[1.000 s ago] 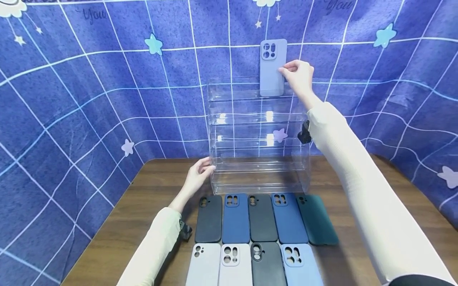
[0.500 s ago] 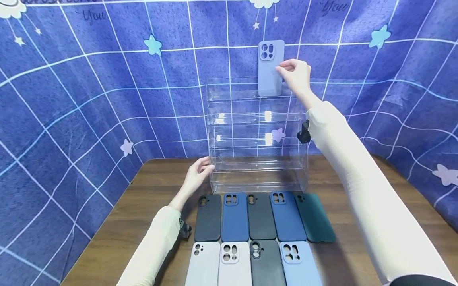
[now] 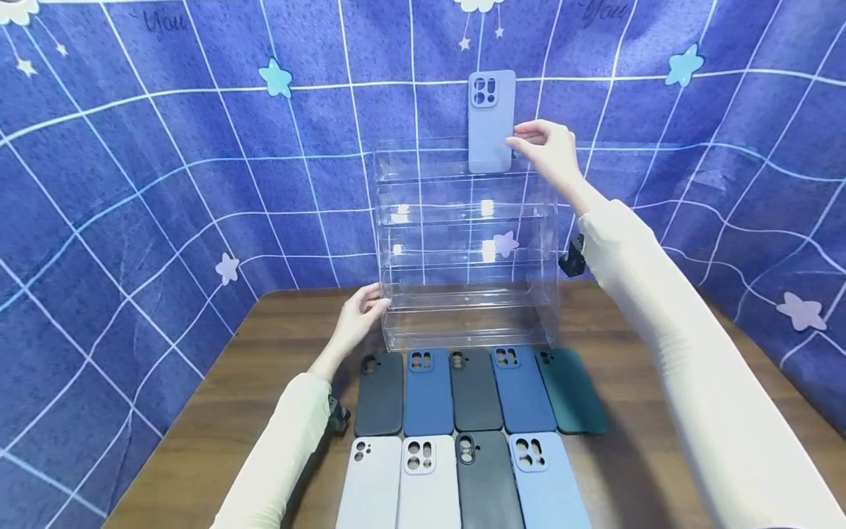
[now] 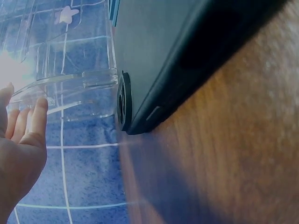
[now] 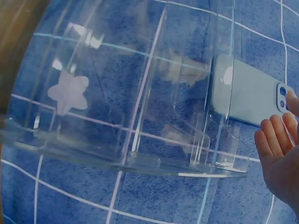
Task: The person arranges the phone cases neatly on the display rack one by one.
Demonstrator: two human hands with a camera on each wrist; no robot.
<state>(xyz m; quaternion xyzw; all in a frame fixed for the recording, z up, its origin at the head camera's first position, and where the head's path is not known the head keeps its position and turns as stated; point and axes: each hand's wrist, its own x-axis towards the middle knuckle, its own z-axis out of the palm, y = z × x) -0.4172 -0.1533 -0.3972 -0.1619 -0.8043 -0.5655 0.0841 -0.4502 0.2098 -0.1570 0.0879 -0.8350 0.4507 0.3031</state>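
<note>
A pale lavender phone case point(image 3: 491, 121) stands upright in the top tier of a clear acrylic display rack point(image 3: 468, 297). My right hand point(image 3: 545, 150) is at the case's right edge, thumb tip just touching or beside it. In the right wrist view the fingers point(image 5: 275, 135) are extended, and the case point(image 5: 252, 95) shows behind the clear plastic. Low on the rack's left side, my left hand point(image 3: 357, 319) holds its edge between thumb and fingers. The left wrist view shows that hand point(image 4: 23, 149) at the clear edge, partly cut off by the frame.
In front of the rack, phone cases lie in two rows on the wooden table point(image 3: 264, 367): black point(image 3: 379, 397), blue point(image 3: 428, 397), dark green point(image 3: 573, 393), white point(image 3: 370, 485) and light blue point(image 3: 550, 481) among them. A blue gridded cloth point(image 3: 198, 184) hangs behind.
My right hand has slid off the front of the lavender case to its right edge, while the case stays in the top tier. The left hand keeps its place; the view has shifted slightly.
</note>
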